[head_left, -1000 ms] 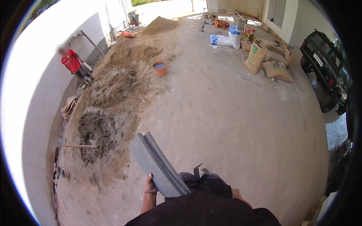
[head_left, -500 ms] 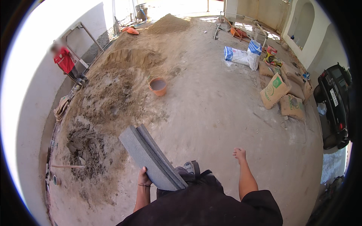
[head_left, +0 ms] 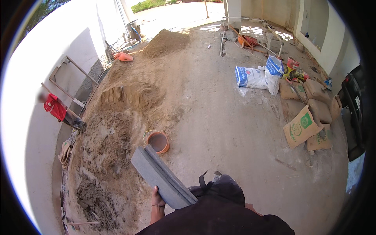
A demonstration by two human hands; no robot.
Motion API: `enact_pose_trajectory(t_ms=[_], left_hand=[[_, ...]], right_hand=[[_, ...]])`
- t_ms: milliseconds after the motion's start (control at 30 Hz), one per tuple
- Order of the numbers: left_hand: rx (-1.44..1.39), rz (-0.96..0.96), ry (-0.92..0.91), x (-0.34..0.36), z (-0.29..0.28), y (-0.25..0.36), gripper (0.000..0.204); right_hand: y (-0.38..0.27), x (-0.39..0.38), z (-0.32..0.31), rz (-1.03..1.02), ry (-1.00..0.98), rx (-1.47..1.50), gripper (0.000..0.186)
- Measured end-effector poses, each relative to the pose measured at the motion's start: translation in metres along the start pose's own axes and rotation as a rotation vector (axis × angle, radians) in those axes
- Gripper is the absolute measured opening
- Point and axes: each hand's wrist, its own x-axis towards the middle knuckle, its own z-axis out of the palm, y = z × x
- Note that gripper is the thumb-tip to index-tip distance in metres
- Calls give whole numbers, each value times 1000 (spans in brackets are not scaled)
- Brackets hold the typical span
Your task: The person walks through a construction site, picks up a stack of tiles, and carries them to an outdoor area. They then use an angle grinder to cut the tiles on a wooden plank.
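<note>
Dark, clumpy grey heap (head_left: 100,196) left of my left hand (head_left: 158,199), which is gripping long, flat grey stone-like slabs (head_left: 158,177) slanting out ahead of it. Round orange bucket (head_left: 167,147) just past their far end. My right hand's hidden, can't tell its state.

A dusty grey-brown floor (head_left: 235,129) carries a peaked sand heap (head_left: 166,44) toward its far end and a dark, damp-looking mix (head_left: 96,196) at near left. An orange bucket (head_left: 167,145) of murky liquid (head_left: 157,141) stands just beside the looser earth (head_left: 111,131). On the right, blue-and-white sacks (head_left: 252,78) rest near clustered brown sacks (head_left: 300,128).
</note>
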Motion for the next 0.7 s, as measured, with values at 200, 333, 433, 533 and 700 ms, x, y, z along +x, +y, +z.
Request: enact_pose_trajectory(t_ms=[200,333,433,533,700], left_hand=[[-51,-23,6,203,86,52,84],[-23,25,-21,377,147,81,82],[-11,89,-54,515,196,125,80],[-32,19,-29,632,249,176,79],[-47,-64,1,824,307,229,79]], right_hand=[[-504,209,-342,-156,384,569,22],[-726,300,-480,-568,519,626,22],[-813,383,-511,-514,483,572,20],[-830,458,-504,-210,311,575,21],[-765,523,-429,366,156,772,27]])
